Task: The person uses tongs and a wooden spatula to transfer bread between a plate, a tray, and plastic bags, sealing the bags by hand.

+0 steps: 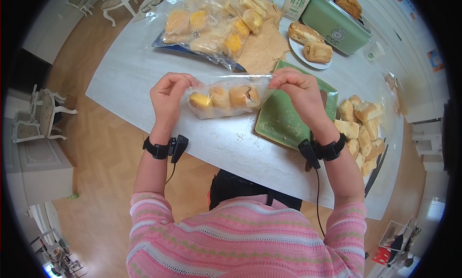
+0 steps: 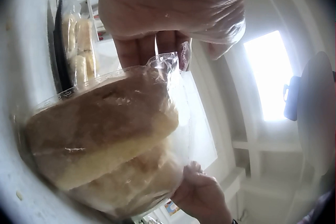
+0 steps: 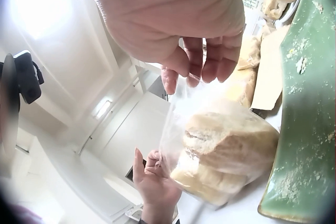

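Note:
A clear plastic bag (image 1: 224, 112) with a few bread rolls (image 1: 220, 97) inside is held up by its top edge over the white table. My left hand (image 1: 169, 92) pinches the bag's left top corner, and my right hand (image 1: 299, 91) pinches the right one. In the left wrist view, a browned roll (image 2: 100, 124) presses against the film below the left hand (image 2: 173, 8). From the right wrist view, a cut roll (image 3: 231, 140) shows through the bag under the right hand (image 3: 173, 19). A crumb-strewn green tray (image 1: 284, 116) lies beneath the right hand.
Bagged rolls (image 1: 207, 25) sit on a dark blue tray at the back, beside brown paper (image 1: 264, 47). A plate (image 1: 315, 64) of bread stands by a green toaster (image 1: 332, 25) and a milk carton (image 1: 297, 3). Several rolls (image 1: 363, 129) are heaped at the right.

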